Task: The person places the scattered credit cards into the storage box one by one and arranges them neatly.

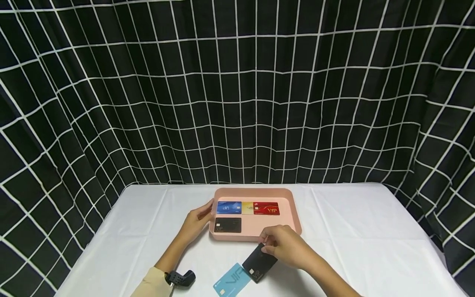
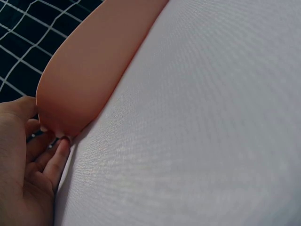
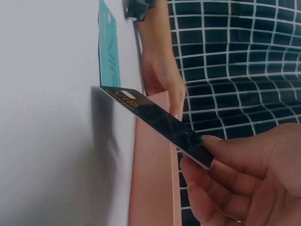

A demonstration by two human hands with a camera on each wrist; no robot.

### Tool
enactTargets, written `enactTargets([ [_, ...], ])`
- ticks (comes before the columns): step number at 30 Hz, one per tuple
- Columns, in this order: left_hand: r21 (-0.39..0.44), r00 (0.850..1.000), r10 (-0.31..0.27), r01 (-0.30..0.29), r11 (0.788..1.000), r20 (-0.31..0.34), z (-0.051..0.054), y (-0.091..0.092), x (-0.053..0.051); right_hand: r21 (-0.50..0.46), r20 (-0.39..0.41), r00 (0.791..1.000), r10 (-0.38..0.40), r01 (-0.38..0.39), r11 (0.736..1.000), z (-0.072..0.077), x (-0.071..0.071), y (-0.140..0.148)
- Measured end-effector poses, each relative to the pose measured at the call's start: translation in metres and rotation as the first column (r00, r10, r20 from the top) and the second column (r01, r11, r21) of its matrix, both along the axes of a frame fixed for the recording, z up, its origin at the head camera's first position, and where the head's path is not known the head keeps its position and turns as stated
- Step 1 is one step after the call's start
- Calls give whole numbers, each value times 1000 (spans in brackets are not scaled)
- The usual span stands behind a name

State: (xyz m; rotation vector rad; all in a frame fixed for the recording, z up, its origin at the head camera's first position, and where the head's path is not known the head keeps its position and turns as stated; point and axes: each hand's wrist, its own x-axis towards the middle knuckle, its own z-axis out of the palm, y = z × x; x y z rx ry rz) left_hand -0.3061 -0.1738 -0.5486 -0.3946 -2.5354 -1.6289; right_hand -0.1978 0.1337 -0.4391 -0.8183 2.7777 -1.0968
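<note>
My right hand (image 1: 287, 247) pinches a black VIP card (image 1: 258, 264) by its upper end, between thumb and fingers. The card slants down, its far end at the light-blue VIP card (image 1: 231, 281) on the cloth; the right wrist view shows a shadow beneath it. With my left hand (image 1: 194, 222) I hold the left end of a pink tray (image 1: 256, 238), thumb at the rim and fingers under the corner in the left wrist view. Inside the tray lie a blue card (image 1: 226, 207), a partly covered yellow card (image 1: 247, 208), a red VIP card (image 1: 266, 208) and another black card (image 1: 228, 225).
A white cloth (image 1: 356, 239) covers the table. Black curtain (image 1: 256, 90) with a white grid hangs behind the table and at both sides. A black band with a device (image 1: 182, 278) sits on my left wrist, below a beige sleeve (image 1: 152, 284).
</note>
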Motion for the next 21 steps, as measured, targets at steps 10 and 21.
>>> enactTargets([
  [10,8,1000,3,-3,1000,2,0,2,0,-76,-21,1000,18,-20,997,4,-3,2],
  [21,24,1000,-18,18,1000,-14,0,1,0,-92,-22,1000,4,-6,996,13,-9,3],
])
